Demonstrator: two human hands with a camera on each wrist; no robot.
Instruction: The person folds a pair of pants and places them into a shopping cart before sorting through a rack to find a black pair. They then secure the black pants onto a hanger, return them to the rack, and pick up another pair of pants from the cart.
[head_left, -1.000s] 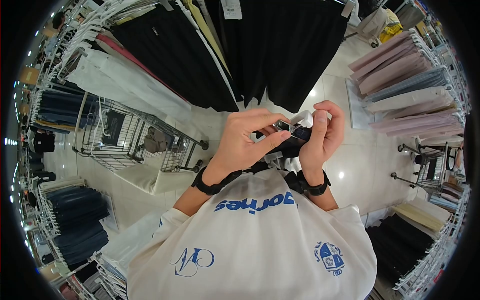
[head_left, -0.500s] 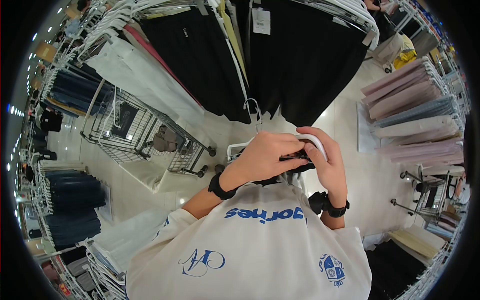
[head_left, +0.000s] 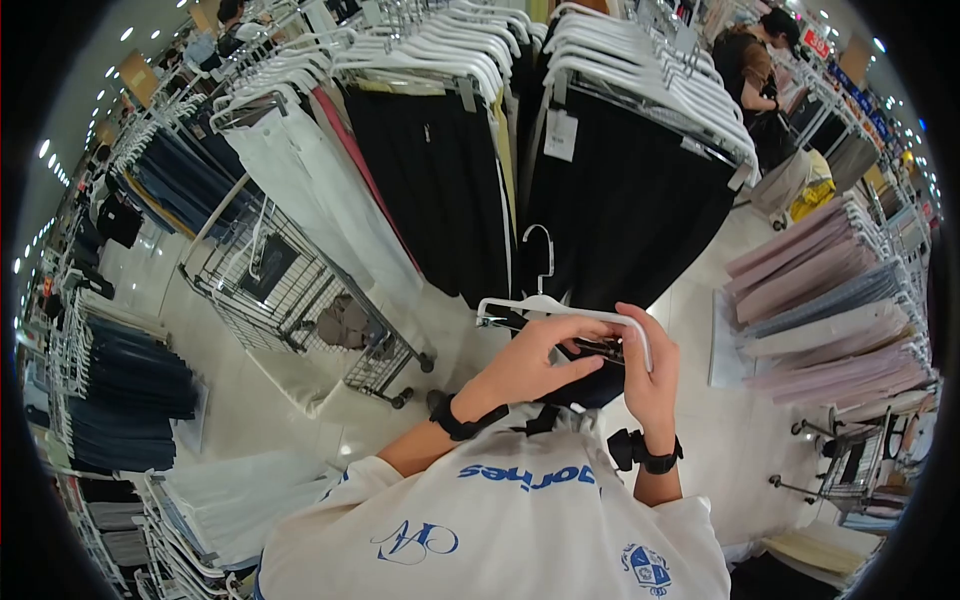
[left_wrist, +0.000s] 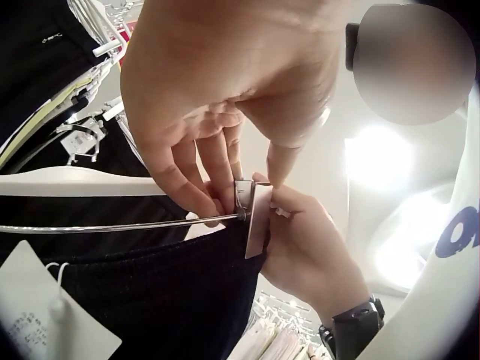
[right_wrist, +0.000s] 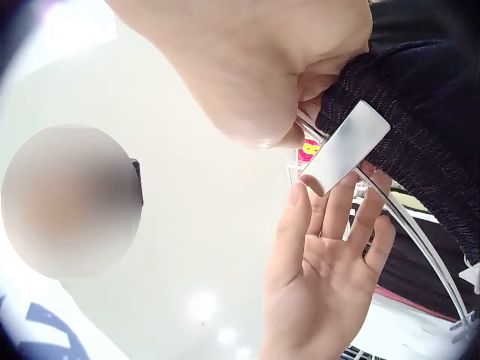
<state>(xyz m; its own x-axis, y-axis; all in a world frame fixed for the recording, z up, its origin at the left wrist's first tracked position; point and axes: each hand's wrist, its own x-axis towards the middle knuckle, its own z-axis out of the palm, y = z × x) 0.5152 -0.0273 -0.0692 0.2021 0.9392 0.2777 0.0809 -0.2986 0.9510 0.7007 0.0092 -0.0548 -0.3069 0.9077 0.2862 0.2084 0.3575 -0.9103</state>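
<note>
Both hands work at the end clip of a white plastic hanger (head_left: 545, 303) that carries a dark textured garment (left_wrist: 150, 285).

The hanger is held in the air before the chest, in front of a rail of hanging black clothes (head_left: 630, 200). The left hand (head_left: 535, 362) pinches the flat pale clip (left_wrist: 255, 214) between thumb and fingertips. The right hand (head_left: 652, 375) curls round the hanger's end just behind it. The clip sits on a thin shiny metal bar (left_wrist: 112, 225) and touches the soft, thick cloth edge. I judge that the step is setting this clip; it likely needs a firm squeeze and the cloth held flat.
</note>
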